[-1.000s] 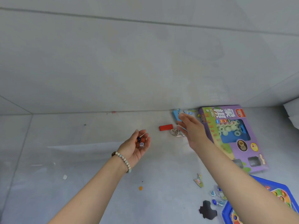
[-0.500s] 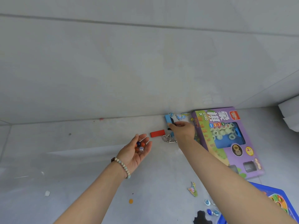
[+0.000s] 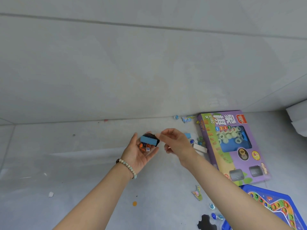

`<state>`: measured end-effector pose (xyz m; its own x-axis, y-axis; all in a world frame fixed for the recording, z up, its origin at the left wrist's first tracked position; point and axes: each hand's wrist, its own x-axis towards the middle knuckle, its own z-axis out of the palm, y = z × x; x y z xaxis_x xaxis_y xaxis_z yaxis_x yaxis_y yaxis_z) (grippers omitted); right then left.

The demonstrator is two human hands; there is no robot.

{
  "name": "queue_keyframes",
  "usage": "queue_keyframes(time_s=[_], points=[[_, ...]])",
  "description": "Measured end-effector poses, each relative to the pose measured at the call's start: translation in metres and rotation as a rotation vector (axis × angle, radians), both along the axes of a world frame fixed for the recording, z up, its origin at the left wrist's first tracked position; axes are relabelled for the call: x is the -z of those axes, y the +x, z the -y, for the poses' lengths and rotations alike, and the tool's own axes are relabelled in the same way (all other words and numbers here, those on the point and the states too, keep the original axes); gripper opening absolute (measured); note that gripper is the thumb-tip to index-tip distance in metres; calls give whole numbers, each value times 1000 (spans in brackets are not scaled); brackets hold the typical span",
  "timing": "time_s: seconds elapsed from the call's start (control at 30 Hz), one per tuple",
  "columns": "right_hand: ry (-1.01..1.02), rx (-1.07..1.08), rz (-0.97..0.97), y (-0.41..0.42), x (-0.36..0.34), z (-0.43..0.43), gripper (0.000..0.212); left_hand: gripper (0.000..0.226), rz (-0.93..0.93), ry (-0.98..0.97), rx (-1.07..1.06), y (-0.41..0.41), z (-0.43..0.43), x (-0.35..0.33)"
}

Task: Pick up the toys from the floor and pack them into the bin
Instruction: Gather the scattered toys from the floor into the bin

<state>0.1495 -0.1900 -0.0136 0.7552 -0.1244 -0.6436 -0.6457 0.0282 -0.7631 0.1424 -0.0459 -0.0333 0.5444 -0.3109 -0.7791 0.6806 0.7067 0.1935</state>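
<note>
My left hand (image 3: 137, 155) is palm up above the floor. It cups orange marbles (image 3: 141, 145), a white die (image 3: 147, 149), a blue block (image 3: 148, 140) and a black piece (image 3: 155, 140). My right hand (image 3: 177, 145) is just to the right of it, with thumb and forefinger pinching the right end of the blue block and black piece. Loose toys lie on the floor: a small blue block (image 3: 187, 135), a white block (image 3: 200, 147), marbles (image 3: 199, 141) and a puzzle piece (image 3: 197, 193). No bin is in view.
A purple chess game box (image 3: 232, 146) lies at the right, with a blue game board (image 3: 274, 208) below it. A black puzzle piece (image 3: 206, 221), glass marbles (image 3: 213, 211), an orange disc (image 3: 134, 203) and a white scrap (image 3: 51, 194) lie nearer me. The wall runs behind.
My right hand picked the blue block and black piece off the floor by the wall and brought them left onto my left palm. The red block and metal ring are no longer visible.
</note>
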Motion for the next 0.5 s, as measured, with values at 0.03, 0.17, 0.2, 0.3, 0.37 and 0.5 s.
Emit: queue_keyframes(time_s=[0.03, 0.17, 0.2, 0.3, 0.37, 0.5], points=[[-65, 5, 54, 1, 3, 6, 17, 43, -2, -15, -12, 0, -1, 0], [-250, -9, 140, 12, 19, 32, 18, 32, 11, 17, -15, 1, -3, 1], [-284, -49, 135, 13, 23, 34, 20, 26, 27, 66, 9, 1, -3, 2], [-410, -162, 139, 16, 35, 29, 24, 16, 69, 183, 78, -4, 0, 6], [-511, -201, 170, 17, 42, 26, 20, 16, 73, 205, 90, -6, 0, 8], [-635, -257, 217, 16, 44, 21, 19, 17, 62, 211, 80, -6, -3, 9]])
